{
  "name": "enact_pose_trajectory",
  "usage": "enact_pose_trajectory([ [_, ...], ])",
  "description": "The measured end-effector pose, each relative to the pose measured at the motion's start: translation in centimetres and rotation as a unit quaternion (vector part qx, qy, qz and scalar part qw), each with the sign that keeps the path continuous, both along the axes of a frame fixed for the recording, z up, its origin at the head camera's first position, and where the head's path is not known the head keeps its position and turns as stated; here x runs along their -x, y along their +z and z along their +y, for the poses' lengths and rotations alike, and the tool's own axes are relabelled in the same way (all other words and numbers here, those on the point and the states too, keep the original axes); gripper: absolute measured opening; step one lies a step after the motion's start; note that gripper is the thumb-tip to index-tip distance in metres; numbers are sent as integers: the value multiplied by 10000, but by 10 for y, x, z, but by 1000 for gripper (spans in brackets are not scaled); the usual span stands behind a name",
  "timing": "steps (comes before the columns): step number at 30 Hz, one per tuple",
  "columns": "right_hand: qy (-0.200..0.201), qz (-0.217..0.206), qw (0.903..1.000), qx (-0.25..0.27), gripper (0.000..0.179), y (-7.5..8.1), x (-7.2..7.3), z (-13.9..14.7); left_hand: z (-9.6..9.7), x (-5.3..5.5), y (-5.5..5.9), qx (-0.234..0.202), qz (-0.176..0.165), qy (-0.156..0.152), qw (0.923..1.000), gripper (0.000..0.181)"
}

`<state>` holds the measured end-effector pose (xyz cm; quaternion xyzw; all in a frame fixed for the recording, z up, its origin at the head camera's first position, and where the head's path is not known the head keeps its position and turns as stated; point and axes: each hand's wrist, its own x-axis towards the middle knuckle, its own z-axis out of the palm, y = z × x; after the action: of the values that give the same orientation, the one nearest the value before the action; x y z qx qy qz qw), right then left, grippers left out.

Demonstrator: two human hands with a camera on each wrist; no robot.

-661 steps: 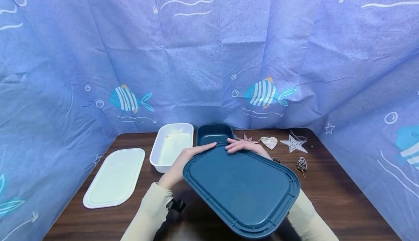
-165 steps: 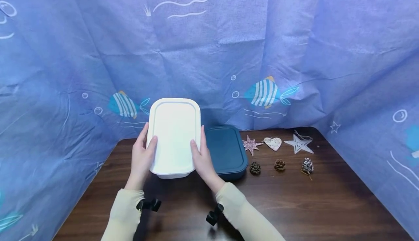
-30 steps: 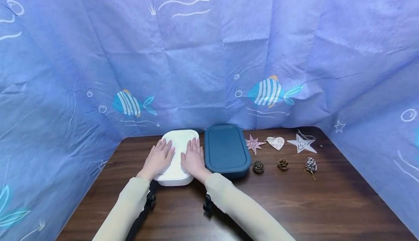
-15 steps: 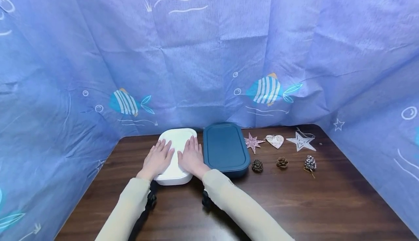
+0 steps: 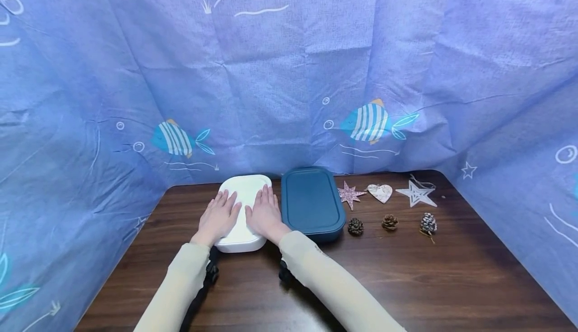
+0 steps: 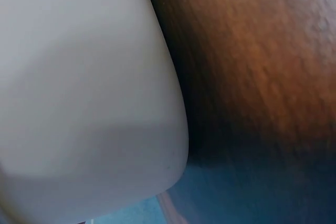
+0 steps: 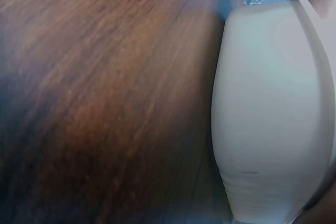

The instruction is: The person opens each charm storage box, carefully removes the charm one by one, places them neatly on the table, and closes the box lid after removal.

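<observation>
A white storage box (image 5: pixel 240 245) with its white lid (image 5: pixel 241 185) on stands on the table toward the back left. On the left half of the lid my left hand (image 5: pixel 218 219) rests with fingers spread. My right hand (image 5: pixel 264 216) lies on the right half, fingers straight and pointing away from me. Both wrist views look closely at the box: its smooth side (image 6: pixel 100 87) fills much of the left one, and in the right one the wall (image 7: pixel 268 98) stands beside bare wood. The hands cover part of the lid. The box's inside is hidden.
A dark blue lidded box (image 5: pixel 311 201) stands just right of the white one. Farther right lie a pink glitter star (image 5: pixel 348 194), a heart ornament (image 5: pixel 380 192), a white star (image 5: pixel 415 194) and pine cones (image 5: pixel 390 222). A blue fish-print curtain (image 5: pixel 289 96) surrounds the wooden table (image 5: pixel 406 277).
Earlier I held the blue lid, with both boxes uncovered. Later both hands held the lidded white box raised; it came down onto the table. Over the last second my hands stay on its lid.
</observation>
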<state>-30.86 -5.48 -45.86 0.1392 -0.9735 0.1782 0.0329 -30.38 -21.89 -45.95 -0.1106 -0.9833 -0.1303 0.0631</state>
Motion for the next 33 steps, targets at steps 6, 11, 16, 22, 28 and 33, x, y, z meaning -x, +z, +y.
enact_pose_trajectory([
  [6,137,-5,9998,133,67,-4,1,2,1,1,-2,14,-69,45,10000,63],
  [11,291,261,9992,59,59,-2,2,5,0,7,0,-116,-46,17,9999,63],
  [16,742,565,9956,126,52,7,-4,12,-2,8,9,-317,-32,47,9995,59],
  [22,945,1032,9897,302,51,39,-7,44,-1,7,50,-502,370,131,9980,61],
  [28,724,1705,9748,1239,51,74,-3,110,-2,-1,98,-642,1271,84,9898,64],
  [33,308,2322,9604,1511,53,102,-4,177,-2,-16,129,-573,1984,144,9783,68],
])
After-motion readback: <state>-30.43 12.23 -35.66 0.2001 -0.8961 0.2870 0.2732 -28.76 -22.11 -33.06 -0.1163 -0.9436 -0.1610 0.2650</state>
